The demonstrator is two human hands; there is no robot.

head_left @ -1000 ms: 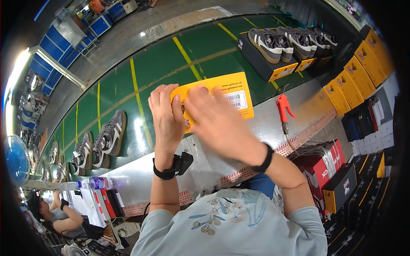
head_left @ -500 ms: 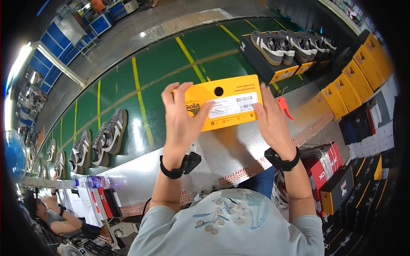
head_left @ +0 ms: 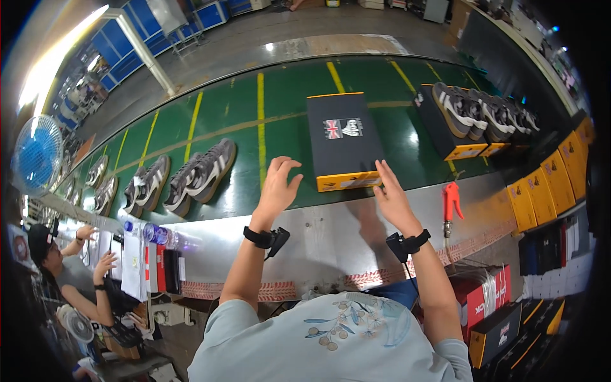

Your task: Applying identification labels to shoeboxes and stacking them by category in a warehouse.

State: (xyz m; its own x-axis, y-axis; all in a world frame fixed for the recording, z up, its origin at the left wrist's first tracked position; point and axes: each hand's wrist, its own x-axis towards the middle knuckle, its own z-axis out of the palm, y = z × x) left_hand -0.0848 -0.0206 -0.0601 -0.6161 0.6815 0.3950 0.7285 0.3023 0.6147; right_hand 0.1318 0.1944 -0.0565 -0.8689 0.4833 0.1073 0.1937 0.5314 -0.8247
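Observation:
A dark grey shoe box [head_left: 340, 143] with a yellow end lies on the green conveyor belt [head_left: 289, 149], its lid facing up. Just left of its near end is my left hand [head_left: 277, 188], apart from the box, fingers curved and spread around nothing. My right hand [head_left: 396, 202] is at the box's near right corner with its fingers stretched out; the fingertips are against or very close to the edge. Grey sneakers with white stripes [head_left: 203, 172] stand in pairs on the belt to the left. More grey sneakers [head_left: 455, 108] rest on dark shoe boxes [head_left: 439, 130] at the right.
A metal ledge [head_left: 318, 235] runs along the belt's near side. On it, right of my hand, lies a red air gun [head_left: 451, 202]. Yellow boxes [head_left: 541, 194] line the far right. A bottle [head_left: 154, 233] stands left, near a co-worker [head_left: 79, 280] and a blue fan [head_left: 38, 153].
The shoe box, held up between both hands with its yellow end showing, has been lowered onto the belt and let go. My hands have come apart from it, and the view has shifted.

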